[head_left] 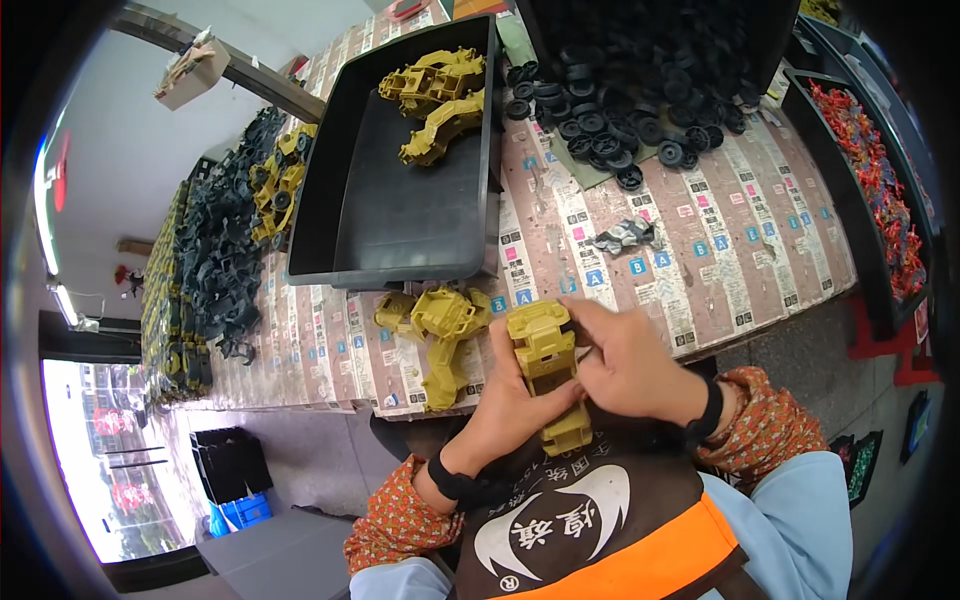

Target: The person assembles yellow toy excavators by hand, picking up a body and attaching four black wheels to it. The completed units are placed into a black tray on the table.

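Note:
A yellow plastic toy vehicle body [545, 345] is held upright just off the table's near edge, in front of my apron. My left hand [505, 405] is closed around its left side, with the thumb across the lower part. Against its upper right side, my right hand [630, 365] has its fingers bent and pressed to the body. A small dark spot shows at the body's upper right corner under those fingers; I cannot make out what it is. Several more yellow vehicle bodies [445, 315] lie on the table just left of my hands.
A black tray [415, 220] holding a few yellow bodies stands beyond my hands. Black wheels [610, 130] spill from a dark bin at the back. Crumpled grey scrap [625, 236] lies on the table [700, 280]. Dark parts [220, 255] are heaped left; a crate of red-orange pieces [880, 190] stands right.

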Demonstrator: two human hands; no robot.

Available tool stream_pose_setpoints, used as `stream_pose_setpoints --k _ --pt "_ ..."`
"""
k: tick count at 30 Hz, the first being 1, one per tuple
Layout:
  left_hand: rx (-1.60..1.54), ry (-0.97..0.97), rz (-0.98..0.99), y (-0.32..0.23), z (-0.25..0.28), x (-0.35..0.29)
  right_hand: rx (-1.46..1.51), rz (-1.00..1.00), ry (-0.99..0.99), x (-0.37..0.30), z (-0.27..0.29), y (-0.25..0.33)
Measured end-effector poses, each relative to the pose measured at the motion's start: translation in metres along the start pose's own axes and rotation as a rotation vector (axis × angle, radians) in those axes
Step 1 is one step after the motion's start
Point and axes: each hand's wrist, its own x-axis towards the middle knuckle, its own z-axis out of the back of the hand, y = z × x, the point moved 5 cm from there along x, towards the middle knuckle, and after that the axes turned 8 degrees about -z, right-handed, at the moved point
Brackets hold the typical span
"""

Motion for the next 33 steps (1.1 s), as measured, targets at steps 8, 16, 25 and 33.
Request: stream_pose_setpoints --k 8,16,25,33 --pt "-0.389 -0.252 0.160 -0.018 0.026 0.004 -0.657 -0.212 -0.356 0.120 0.120 -0.068" --pt "-0.576 -0.442 0.015 -0.040 0.052 0.008 -0.722 -0.172 -0.253 0.138 0.099 -0.102" --pt "-0.598 -0.589 -0.114 -0.032 0.067 0.016 0.159 -0.146 -0.039 0.082 0.050 -0.029" --pt "-0.543 -0.622 -0.189 -0.038 0.056 0.020 0.286 -0.027 0.092 0.035 -0.008 0.032"
